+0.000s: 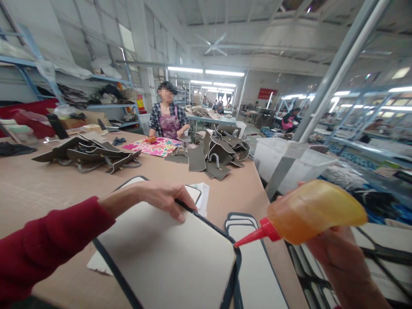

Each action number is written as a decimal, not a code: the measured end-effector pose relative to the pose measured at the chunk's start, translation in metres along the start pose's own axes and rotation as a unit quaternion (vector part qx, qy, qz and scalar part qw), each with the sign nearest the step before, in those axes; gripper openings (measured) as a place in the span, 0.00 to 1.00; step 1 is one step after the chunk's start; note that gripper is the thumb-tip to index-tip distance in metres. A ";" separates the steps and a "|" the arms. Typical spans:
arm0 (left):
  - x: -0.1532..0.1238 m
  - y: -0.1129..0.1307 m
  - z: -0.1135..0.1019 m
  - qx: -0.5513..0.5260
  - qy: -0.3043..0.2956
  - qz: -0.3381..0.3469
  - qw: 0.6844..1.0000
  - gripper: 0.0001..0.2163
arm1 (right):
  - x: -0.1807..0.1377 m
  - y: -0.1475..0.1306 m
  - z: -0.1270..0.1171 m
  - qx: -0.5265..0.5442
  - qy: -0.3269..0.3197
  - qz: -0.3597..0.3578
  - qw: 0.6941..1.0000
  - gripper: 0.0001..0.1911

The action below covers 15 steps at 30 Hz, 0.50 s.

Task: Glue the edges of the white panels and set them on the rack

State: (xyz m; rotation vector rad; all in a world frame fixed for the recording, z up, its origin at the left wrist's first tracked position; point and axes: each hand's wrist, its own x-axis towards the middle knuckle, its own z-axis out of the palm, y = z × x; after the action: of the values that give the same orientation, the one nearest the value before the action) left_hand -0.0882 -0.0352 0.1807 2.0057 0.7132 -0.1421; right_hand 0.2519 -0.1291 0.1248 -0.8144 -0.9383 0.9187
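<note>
My right hand grips a squeeze bottle of amber glue with a red nozzle. The nozzle tip touches the right corner of a cream panel edged in dark trim. My left hand, in a red sleeve, lies on the panel's far edge with its fingers curled over the dark trim, holding the panel. Under and beside that panel lie more cream panels with the same dark edging.
Grey bag pieces are piled at mid-table and at the left. A person in a plaid shirt sits at the far end behind a bright patterned sheet. A white bin stands off the table's right edge, and a slanted metal post rises beside it.
</note>
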 end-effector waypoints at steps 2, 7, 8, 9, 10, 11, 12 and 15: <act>0.001 -0.001 -0.001 0.002 0.002 0.004 1.000 0.14 | 0.000 -0.001 0.002 -0.001 0.013 -0.007 1.000 0.32; 0.001 -0.004 -0.003 -0.010 -0.004 0.022 1.000 0.13 | -0.006 -0.001 0.005 0.009 0.051 -0.027 0.998 0.26; 0.001 -0.005 -0.003 -0.017 -0.003 0.023 1.000 0.13 | -0.007 0.001 0.002 0.011 0.049 -0.028 0.998 0.26; 0.001 -0.005 -0.003 -0.026 -0.001 0.023 0.999 0.13 | -0.008 0.003 -0.002 0.012 0.047 -0.030 0.998 0.26; 0.002 -0.006 -0.003 -0.035 0.001 0.024 0.999 0.13 | -0.008 0.006 -0.006 0.013 0.046 -0.030 0.998 0.26; 0.002 -0.007 -0.004 -0.045 0.004 0.026 0.999 0.13 | -0.008 0.010 -0.011 0.016 0.047 -0.034 0.998 0.25; 0.003 -0.009 -0.004 -0.053 0.006 0.029 0.998 0.13 | -0.008 0.013 -0.015 0.018 0.046 -0.038 0.998 0.25; 0.005 -0.016 -0.006 -0.065 0.013 0.045 0.997 0.13 | -0.010 0.022 -0.024 0.020 0.048 -0.064 0.997 0.23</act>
State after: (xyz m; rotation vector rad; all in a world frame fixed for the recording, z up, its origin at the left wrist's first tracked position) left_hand -0.0936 -0.0224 0.1697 1.9131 0.6314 -0.0161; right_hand 0.2647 -0.1336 0.0942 -0.7499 -0.8755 0.7773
